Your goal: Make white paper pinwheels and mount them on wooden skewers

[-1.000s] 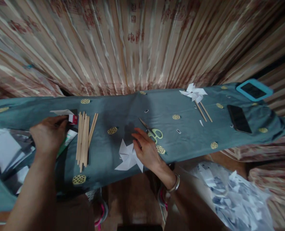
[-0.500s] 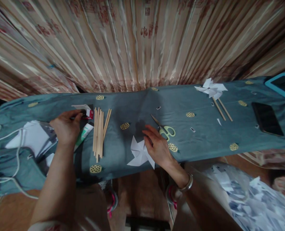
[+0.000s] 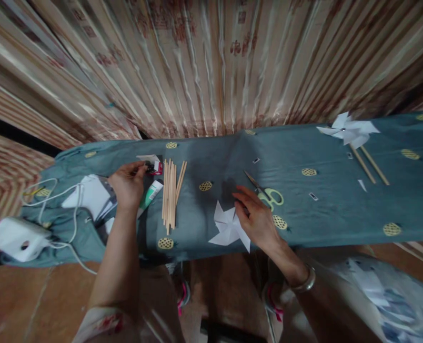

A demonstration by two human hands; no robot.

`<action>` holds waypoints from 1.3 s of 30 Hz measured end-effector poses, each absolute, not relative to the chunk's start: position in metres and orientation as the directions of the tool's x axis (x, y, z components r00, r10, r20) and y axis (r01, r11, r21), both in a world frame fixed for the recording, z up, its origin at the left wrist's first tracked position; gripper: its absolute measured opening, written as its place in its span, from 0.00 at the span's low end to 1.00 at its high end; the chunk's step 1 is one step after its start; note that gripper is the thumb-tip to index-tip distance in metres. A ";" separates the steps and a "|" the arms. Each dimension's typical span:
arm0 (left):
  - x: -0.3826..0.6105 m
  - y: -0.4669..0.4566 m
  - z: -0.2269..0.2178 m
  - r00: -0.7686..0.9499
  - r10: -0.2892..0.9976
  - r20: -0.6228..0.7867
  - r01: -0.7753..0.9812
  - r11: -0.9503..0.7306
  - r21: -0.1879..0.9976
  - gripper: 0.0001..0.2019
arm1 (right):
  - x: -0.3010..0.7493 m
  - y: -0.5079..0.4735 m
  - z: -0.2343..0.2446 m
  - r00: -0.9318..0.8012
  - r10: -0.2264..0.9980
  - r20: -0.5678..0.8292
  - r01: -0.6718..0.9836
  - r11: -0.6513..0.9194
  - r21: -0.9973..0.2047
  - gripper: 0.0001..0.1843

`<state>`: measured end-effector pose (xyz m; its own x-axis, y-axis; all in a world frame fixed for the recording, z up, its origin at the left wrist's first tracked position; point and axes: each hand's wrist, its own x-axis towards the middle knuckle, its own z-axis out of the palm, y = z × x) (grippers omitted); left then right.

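Observation:
My left hand (image 3: 128,186) is at a small red and white box (image 3: 156,167) with dark contents and its lid flap up. Its thumb and fingertips are pinched together at the box; what they hold is too small to make out. Beside the box lie a green and white tube (image 3: 150,196) and a row of wooden sticks (image 3: 169,195). My right hand (image 3: 257,218), fingers loosely curved and apart, hovers at or touches the right edge of a folded white paper pinwheel (image 3: 227,226). Green-handled scissors (image 3: 270,196) lie just beyond that hand.
A finished-looking pinwheel (image 3: 354,131) lies at the far right with two sticks (image 3: 370,164). White paper sheets (image 3: 90,195), a cable and a white power strip (image 3: 18,239) are at the left. A plastic bag of paper scraps (image 3: 390,295) stands below the table's right edge.
The view has turned left, so everything shifts rightward and the white power strip shows. My left hand stays pinched at the box; my right hand stays by the pinwheel.

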<state>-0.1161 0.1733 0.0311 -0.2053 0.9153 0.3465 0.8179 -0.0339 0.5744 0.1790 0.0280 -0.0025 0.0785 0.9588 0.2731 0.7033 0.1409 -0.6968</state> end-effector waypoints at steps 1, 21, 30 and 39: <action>-0.117 0.173 0.030 -0.207 0.915 0.346 0.812 -0.037 0.583 0.11 | 0.179 0.028 -0.003 0.076 0.958 0.275 0.705 0.143 -0.694 0.16; -0.066 0.140 0.043 -0.163 0.897 0.412 0.469 -0.297 0.832 0.06 | 0.180 0.029 0.001 0.135 0.932 0.337 0.668 0.166 -0.726 0.15; 0.014 0.080 0.036 0.085 0.994 -0.066 -0.072 0.072 0.995 0.08 | 0.164 0.015 0.019 0.223 0.970 0.095 0.307 0.023 -0.952 0.09; 0.027 0.059 0.028 0.204 0.938 -0.279 -0.306 0.332 0.892 0.10 | 0.156 0.007 0.030 0.221 0.972 0.078 0.124 0.051 -0.991 0.10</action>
<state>0.0268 0.0594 0.0278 0.2043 0.9383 -0.2792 -0.3058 0.3321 0.8923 0.1560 0.0071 0.0297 0.2214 0.9721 0.0778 0.1242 0.0511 -0.9909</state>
